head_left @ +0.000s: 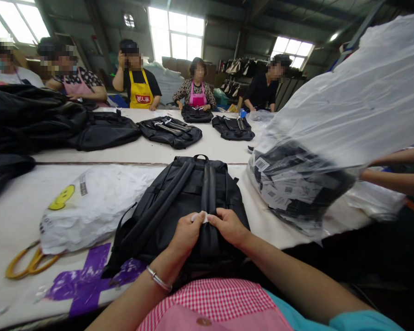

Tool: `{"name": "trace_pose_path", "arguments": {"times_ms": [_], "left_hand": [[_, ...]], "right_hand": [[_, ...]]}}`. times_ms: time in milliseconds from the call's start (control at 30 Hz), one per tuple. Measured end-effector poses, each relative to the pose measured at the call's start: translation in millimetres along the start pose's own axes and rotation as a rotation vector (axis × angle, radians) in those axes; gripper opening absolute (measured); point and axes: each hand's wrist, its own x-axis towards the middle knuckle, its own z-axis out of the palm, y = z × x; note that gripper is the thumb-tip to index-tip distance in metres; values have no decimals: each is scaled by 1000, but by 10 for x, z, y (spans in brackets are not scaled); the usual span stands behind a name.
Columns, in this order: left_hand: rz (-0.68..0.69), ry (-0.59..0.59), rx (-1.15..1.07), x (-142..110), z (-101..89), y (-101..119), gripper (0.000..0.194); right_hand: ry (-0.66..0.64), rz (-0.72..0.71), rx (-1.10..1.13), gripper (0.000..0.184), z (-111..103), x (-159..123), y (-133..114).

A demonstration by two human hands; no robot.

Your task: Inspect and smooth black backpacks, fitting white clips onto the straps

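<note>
A black backpack lies on the table before me, its two shoulder straps facing up and its top loop pointing away. Over the right-hand shoulder strap, my left hand and my right hand meet, thumbs nearly touching. Both hands are closed in a pinch on a small white piece, which looks like paper or tissue around the strap. Most of the fingers curl under the strap, out of sight.
Left of the backpack lie a white plastic bag and yellow-handled scissors. Black bags are heaped at far left. A large clear plastic sack stands at right, with another person's arms beside it. Several people stand across the table.
</note>
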Motion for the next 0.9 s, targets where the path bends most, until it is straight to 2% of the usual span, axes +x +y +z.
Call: {"name": "trace_pose_path", "arguments": {"times_ms": [133,233,300,400,567,667,767,900], "left_hand": [[-89,-77,-331,48,59,38,45],[-141,-106,-481,76,112,72,46],[-174,-103,-465,76,123,81,47],[-221,-100,-339,48,94,90,50],[-304,-199,-220,-1,25,121,54],[-203,-153,-114,13,28,86,50],[-113,-105,-128,38,67,32,47],[-137,-192,-23,29,64,101,46]], "right_hand": [[-98,106,418,49,15,50,72],[-104,156,535,51,2,75,94],[-125,174,559,50,-32,75,76],[-147,172,477,50,-105,52,6],[-152,205,204,49,-168,12,-82],[-138,223,143,45,-148,15,-68],[-133,243,189,43,-129,21,-64],[-133,289,134,40,-162,33,-120]]}}
